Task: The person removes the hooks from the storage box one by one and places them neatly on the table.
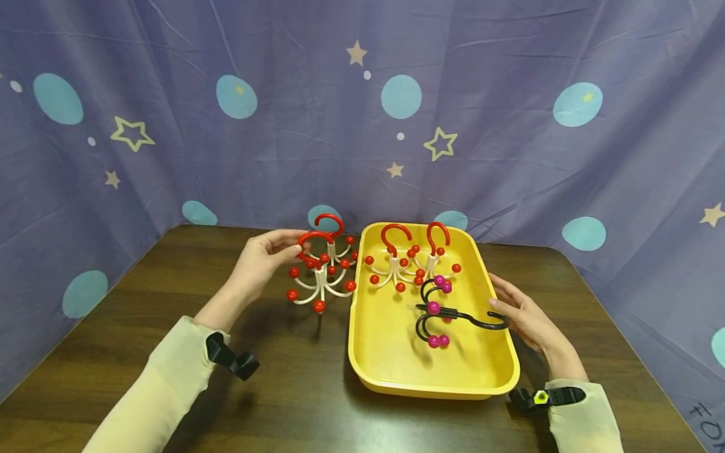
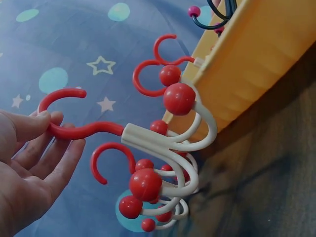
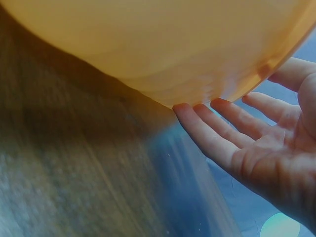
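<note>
My left hand [image 1: 257, 261] pinches the red hook of a white multi-arm hook hanger with red ball tips [image 2: 148, 136], holding it above the table left of the yellow tray [image 1: 391, 362]. Just behind it stands a similar red-and-white hook hanger [image 1: 331, 253]. Two more, a left hook hanger [image 1: 393, 269] and a right hook hanger [image 1: 432, 265], sit at the tray's far end. A black hook hanger with pink balls [image 1: 449, 313] lies on its side in the tray, its hook over the right rim. There my right hand [image 1: 527, 321] holds the tray, thumb at the rim, fingers against the outer wall [image 3: 163, 59].
The tray stands on a dark brown wooden table [image 1: 272, 390]. A blue-purple curtain [image 1: 317, 151] with stars and dots hangs behind the table and along its sides. Black straps with small mounts, a left strap [image 1: 226, 357] and a right strap [image 1: 546, 397], circle both wrists.
</note>
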The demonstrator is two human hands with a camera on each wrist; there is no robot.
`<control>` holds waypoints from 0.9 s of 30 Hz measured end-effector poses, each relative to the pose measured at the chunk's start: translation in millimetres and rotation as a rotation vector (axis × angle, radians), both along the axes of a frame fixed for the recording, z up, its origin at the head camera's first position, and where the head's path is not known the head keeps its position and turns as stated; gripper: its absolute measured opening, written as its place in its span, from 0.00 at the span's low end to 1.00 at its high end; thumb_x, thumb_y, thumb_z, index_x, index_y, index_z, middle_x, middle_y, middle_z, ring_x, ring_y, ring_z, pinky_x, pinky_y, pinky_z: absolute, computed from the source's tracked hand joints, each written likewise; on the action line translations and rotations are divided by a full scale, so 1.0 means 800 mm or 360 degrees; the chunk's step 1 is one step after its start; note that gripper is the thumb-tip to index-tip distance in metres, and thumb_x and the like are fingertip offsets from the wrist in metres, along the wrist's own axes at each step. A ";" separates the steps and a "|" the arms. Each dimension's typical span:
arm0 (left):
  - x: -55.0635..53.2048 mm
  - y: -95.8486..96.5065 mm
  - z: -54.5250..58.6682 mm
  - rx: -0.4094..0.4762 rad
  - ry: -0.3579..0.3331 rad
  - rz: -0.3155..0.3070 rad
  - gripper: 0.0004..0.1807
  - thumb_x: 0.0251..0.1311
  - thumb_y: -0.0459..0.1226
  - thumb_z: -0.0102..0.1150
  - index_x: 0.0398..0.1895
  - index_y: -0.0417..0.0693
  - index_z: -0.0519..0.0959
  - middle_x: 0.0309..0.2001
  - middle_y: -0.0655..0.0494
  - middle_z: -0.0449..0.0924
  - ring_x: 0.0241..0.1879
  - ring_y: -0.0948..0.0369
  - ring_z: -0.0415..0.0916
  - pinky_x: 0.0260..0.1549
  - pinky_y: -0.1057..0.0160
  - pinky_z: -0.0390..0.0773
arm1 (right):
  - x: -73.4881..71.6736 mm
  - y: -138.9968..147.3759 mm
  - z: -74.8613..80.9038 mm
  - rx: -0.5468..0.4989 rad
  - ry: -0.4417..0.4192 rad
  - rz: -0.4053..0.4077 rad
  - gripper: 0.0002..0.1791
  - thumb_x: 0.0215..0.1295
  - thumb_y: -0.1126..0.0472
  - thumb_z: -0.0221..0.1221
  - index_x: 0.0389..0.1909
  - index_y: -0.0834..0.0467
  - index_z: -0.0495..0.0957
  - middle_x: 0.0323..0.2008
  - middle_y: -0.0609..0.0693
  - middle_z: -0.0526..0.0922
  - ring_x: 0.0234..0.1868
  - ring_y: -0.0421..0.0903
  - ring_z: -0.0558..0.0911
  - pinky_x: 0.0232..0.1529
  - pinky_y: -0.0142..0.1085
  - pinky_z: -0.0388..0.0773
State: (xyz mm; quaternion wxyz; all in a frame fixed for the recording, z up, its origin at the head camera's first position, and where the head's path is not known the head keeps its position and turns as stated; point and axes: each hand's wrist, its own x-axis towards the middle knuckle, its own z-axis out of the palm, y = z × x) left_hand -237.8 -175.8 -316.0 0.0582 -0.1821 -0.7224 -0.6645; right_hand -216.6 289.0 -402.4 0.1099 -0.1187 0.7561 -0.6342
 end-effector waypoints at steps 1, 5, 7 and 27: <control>0.000 0.000 -0.002 -0.0001 -0.0005 0.0003 0.17 0.58 0.28 0.54 0.51 0.30 0.73 0.32 0.65 0.83 0.36 0.67 0.80 0.37 0.67 0.79 | 0.000 0.000 0.000 0.0002 -0.0001 -0.0002 0.36 0.68 0.59 0.48 0.71 0.58 0.41 0.67 0.68 0.47 0.49 0.38 0.76 0.46 0.45 0.77; -0.003 0.001 -0.009 -0.0017 -0.0035 0.0029 0.18 0.58 0.26 0.53 0.52 0.27 0.71 0.32 0.66 0.82 0.36 0.68 0.79 0.37 0.67 0.79 | 0.000 0.000 0.001 0.0005 -0.0003 -0.0010 0.36 0.68 0.59 0.48 0.71 0.59 0.41 0.67 0.69 0.47 0.49 0.37 0.76 0.46 0.44 0.77; -0.004 0.001 -0.012 -0.0035 -0.0056 0.0046 0.19 0.58 0.27 0.54 0.52 0.26 0.70 0.32 0.66 0.82 0.36 0.67 0.79 0.37 0.67 0.79 | 0.001 0.000 0.001 0.0004 -0.0004 -0.0012 0.36 0.68 0.59 0.49 0.71 0.59 0.41 0.67 0.69 0.47 0.49 0.37 0.76 0.46 0.43 0.77; -0.010 -0.012 -0.032 0.0094 -0.0044 0.0012 0.15 0.59 0.28 0.54 0.50 0.33 0.74 0.34 0.61 0.83 0.37 0.64 0.80 0.39 0.61 0.79 | 0.001 0.000 0.001 0.0015 -0.0013 -0.0006 0.36 0.68 0.58 0.48 0.71 0.58 0.41 0.67 0.68 0.48 0.49 0.36 0.75 0.47 0.44 0.76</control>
